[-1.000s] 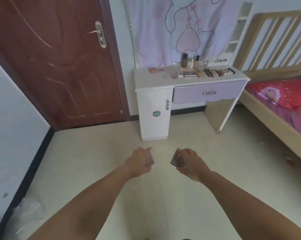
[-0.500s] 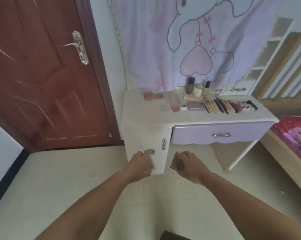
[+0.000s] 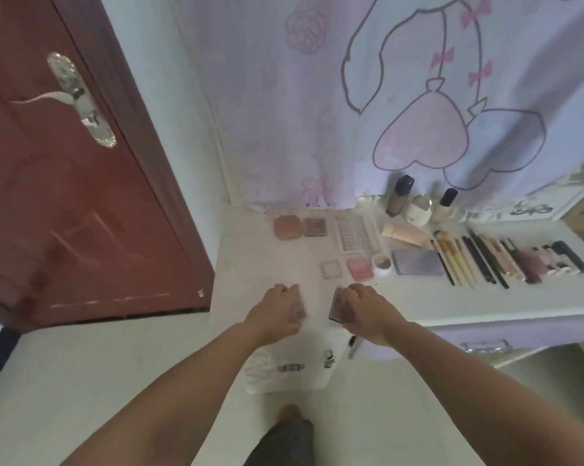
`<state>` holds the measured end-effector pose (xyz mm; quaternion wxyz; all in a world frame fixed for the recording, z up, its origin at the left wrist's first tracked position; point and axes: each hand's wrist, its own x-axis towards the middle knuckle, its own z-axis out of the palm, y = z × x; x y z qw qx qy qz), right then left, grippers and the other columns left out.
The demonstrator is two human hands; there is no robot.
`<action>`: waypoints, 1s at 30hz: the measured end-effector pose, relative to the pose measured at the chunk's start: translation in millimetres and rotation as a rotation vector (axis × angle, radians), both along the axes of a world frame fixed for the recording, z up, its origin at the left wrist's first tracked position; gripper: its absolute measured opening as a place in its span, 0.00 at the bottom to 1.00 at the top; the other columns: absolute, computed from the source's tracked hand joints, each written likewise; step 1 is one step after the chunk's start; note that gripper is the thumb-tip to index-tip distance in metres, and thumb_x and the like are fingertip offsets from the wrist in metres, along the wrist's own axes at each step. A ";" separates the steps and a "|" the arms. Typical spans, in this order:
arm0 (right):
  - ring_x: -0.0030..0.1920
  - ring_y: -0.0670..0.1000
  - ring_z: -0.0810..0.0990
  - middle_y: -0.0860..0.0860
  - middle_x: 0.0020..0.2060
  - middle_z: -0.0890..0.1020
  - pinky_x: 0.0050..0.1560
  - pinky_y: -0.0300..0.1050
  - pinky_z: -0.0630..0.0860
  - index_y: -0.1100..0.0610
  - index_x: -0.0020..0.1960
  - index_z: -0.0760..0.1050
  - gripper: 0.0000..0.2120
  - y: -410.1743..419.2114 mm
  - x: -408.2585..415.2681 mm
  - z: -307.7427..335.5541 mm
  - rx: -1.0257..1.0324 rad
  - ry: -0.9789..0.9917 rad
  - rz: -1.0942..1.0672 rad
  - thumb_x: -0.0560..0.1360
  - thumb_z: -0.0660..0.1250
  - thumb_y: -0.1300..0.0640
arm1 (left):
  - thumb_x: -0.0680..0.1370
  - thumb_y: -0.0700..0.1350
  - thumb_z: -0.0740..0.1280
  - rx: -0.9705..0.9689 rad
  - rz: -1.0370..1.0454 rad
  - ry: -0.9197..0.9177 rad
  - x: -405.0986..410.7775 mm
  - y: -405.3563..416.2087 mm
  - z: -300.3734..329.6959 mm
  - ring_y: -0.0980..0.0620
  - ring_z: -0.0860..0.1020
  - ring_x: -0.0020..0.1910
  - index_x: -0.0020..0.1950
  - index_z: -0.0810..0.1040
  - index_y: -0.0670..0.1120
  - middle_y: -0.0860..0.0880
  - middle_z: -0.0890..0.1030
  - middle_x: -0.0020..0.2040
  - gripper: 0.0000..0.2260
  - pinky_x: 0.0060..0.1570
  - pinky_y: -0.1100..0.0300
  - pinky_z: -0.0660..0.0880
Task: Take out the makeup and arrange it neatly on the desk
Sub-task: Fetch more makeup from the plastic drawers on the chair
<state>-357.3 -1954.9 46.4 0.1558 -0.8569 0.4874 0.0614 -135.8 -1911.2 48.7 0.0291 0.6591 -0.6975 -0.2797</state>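
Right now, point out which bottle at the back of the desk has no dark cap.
The round white bottle, squat and pale all over, standing between the tall dark-capped bottle and the cream bottle with a black cap.

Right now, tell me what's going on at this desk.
A person stands at the white desk with a small makeup case in each hand. The left hand grips a pinkish compact; the right hand holds a dark palette. Both are just above the desk's front edge, not yet set down. Further back, brushes, bottles and other compacts already lie in rows.
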 end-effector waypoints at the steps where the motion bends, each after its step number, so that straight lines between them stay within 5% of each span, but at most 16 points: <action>1: 0.67 0.58 0.65 0.56 0.69 0.65 0.64 0.48 0.67 0.54 0.71 0.60 0.30 -14.0 5.3 -3.2 0.010 0.020 0.018 0.73 0.66 0.50 | 0.74 0.48 0.66 0.012 -0.019 -0.003 4.2 -19.5 -2.3 0.45 0.63 0.67 0.76 0.54 0.48 0.45 0.62 0.68 0.33 0.62 0.51 0.69; 8: 0.69 0.59 0.65 0.56 0.71 0.63 0.66 0.49 0.65 0.55 0.73 0.60 0.32 -54.8 17.4 -27.7 0.063 0.069 0.142 0.73 0.68 0.48 | 0.74 0.48 0.66 0.017 -0.078 -0.064 19.8 -113.6 -24.2 0.43 0.64 0.65 0.75 0.56 0.47 0.44 0.65 0.66 0.32 0.58 0.49 0.71; 19: 0.69 0.58 0.66 0.55 0.72 0.64 0.67 0.49 0.65 0.54 0.71 0.63 0.31 -55.5 10.0 -38.0 0.053 0.037 0.131 0.73 0.66 0.44 | 0.74 0.53 0.65 0.015 -0.200 -0.193 12.9 -136.0 -39.3 0.42 0.60 0.69 0.76 0.52 0.48 0.44 0.59 0.71 0.35 0.65 0.48 0.62; 26: 0.52 0.58 0.79 0.55 0.56 0.78 0.48 0.50 0.75 0.58 0.58 0.75 0.16 -55.9 -15.6 -3.8 -0.185 -0.130 -0.200 0.75 0.65 0.50 | 0.78 0.54 0.61 -0.226 -0.284 -0.245 -16.8 -152.6 -2.1 0.44 0.60 0.72 0.76 0.54 0.48 0.43 0.59 0.74 0.30 0.69 0.49 0.60; 30: 0.59 0.56 0.75 0.52 0.61 0.75 0.58 0.51 0.70 0.55 0.62 0.72 0.17 -33.5 -57.8 27.4 -0.296 -0.102 -0.526 0.78 0.58 0.48 | 0.79 0.55 0.57 -0.393 -0.460 -0.246 -72.4 -155.4 25.7 0.44 0.62 0.71 0.75 0.56 0.48 0.44 0.62 0.72 0.27 0.69 0.50 0.59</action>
